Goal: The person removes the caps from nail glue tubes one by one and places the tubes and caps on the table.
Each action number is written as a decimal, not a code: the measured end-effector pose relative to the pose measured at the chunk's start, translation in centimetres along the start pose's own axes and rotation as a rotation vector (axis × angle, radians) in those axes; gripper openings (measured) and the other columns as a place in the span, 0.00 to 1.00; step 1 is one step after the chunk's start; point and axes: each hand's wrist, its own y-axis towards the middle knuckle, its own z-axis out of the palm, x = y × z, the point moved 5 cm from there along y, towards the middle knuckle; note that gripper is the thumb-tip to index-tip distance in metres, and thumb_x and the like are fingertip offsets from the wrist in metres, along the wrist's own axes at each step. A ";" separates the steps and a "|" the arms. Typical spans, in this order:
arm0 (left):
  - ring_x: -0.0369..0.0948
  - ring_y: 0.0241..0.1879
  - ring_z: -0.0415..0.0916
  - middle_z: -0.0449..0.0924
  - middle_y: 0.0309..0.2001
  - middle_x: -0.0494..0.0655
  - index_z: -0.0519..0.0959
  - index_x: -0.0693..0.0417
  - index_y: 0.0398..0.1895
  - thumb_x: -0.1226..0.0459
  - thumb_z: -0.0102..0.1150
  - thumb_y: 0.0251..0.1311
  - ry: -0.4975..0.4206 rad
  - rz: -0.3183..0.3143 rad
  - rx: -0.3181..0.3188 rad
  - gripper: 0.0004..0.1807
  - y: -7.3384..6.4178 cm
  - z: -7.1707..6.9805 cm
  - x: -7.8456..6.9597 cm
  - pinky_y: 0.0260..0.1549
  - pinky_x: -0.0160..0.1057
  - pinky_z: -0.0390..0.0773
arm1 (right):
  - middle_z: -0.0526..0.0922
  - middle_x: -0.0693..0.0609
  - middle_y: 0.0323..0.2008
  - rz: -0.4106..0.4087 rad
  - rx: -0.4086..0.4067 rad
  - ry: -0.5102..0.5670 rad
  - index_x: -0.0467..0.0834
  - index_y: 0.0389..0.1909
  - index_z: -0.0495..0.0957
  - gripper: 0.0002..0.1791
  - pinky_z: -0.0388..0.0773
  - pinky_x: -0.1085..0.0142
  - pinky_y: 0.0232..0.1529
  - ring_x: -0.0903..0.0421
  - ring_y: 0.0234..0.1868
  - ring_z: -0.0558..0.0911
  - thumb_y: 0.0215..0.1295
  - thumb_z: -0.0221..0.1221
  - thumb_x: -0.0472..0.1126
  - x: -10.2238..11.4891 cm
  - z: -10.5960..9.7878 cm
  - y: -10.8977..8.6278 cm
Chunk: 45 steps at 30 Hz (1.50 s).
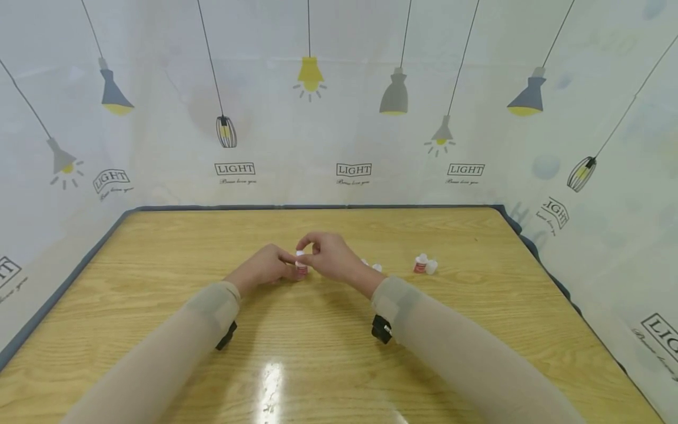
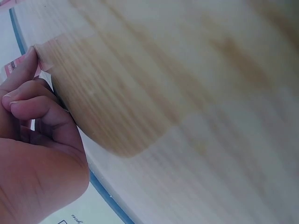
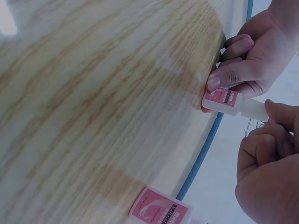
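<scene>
A small nail glue bottle (image 1: 302,270) with a pink label stands upright on the wooden table between both hands. My left hand (image 1: 267,265) pinches its body low down, the thumb lying along the label in the right wrist view. From the other side my right hand (image 1: 329,257) grips the white cap (image 3: 254,109) at the top with thumb and fingers. In the left wrist view, part of the pink label (image 2: 16,66) shows past the fingertips of the left hand (image 2: 44,123). Much of the cap is hidden by the right fingers.
Further right stands another pink-labelled bottle (image 1: 420,264), with a white cap (image 1: 431,267) beside it. Behind the right wrist a small white piece (image 1: 376,267) peeks out, partly covered. One more labelled bottle (image 3: 160,208) appears low in the right wrist view. A lamp-printed curtain (image 1: 286,141) surrounds the table.
</scene>
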 end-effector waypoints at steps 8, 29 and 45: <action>0.32 0.12 0.54 0.86 0.22 0.36 0.91 0.50 0.54 0.59 0.74 0.65 0.007 -0.014 -0.004 0.15 0.2 -0.1 0.1 0.18 0.31 0.61 | 0.66 0.57 0.16 0.043 0.017 0.019 0.42 0.57 0.81 0.17 0.60 0.70 0.20 0.61 0.17 0.63 0.73 0.68 0.44 0.0 0.1 0.1; 0.32 0.12 0.54 0.84 0.20 0.36 0.90 0.49 0.55 0.59 0.75 0.65 0.020 -0.035 -0.018 0.16 0.2 0.0 0.3 0.19 0.31 0.62 | 0.65 0.58 0.16 -0.011 0.011 0.007 0.43 0.53 0.84 0.10 0.60 0.71 0.19 0.62 0.17 0.63 0.75 0.65 0.41 0.1 0.1 -0.1; 0.32 0.12 0.55 0.85 0.20 0.35 0.91 0.48 0.52 0.58 0.75 0.64 0.029 -0.028 -0.034 0.15 0.5 0.1 0.5 0.19 0.31 0.63 | 0.68 0.57 0.16 0.051 0.035 0.015 0.41 0.57 0.80 0.18 0.62 0.70 0.19 0.62 0.17 0.64 0.73 0.68 0.44 0.2 0.4 0.1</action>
